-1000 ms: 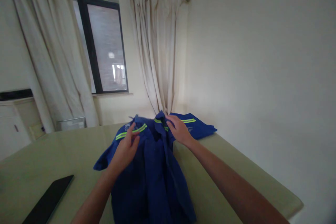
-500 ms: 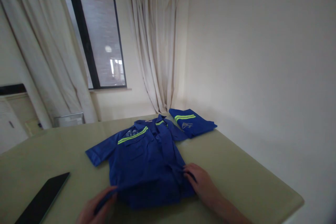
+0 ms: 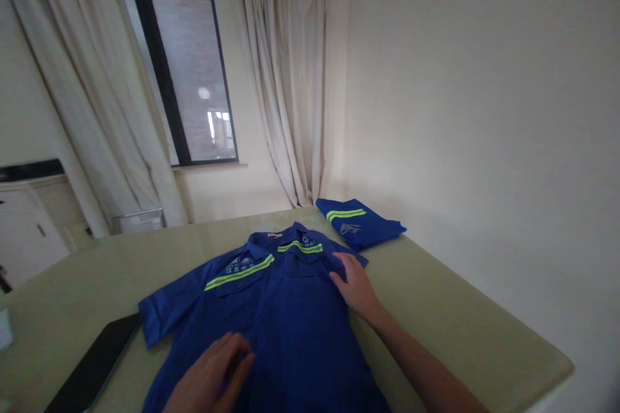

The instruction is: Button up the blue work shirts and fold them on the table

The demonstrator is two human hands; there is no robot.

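A blue short-sleeved work shirt [image 3: 290, 322] with yellow-green reflective stripes lies spread front side up, its collar at the far end and its lower hem past the bottom of the view. My right hand [image 3: 357, 285] is open at the shirt's right side, near the armpit and sleeve, fingers stretched toward the chest. Over the lower left front, my left hand [image 3: 213, 371] has loosely bent fingers with the thumb apart and no cloth between them. Whether the left hand touches the shirt I cannot tell.
A folded blue garment [image 3: 365, 229] with matching stripes lies behind the right sleeve. A black flat tablet-like object [image 3: 94, 361] lies left, close to the left sleeve. The pale green table [image 3: 465, 316] meets a wall on the right. Curtains [image 3: 285, 77] and a window stand behind.
The shirt has come nearer and its front now lies flatter, with the right chest stripe uncovered. Both hands have let go of the hem; the right moved up the side, the left inward.
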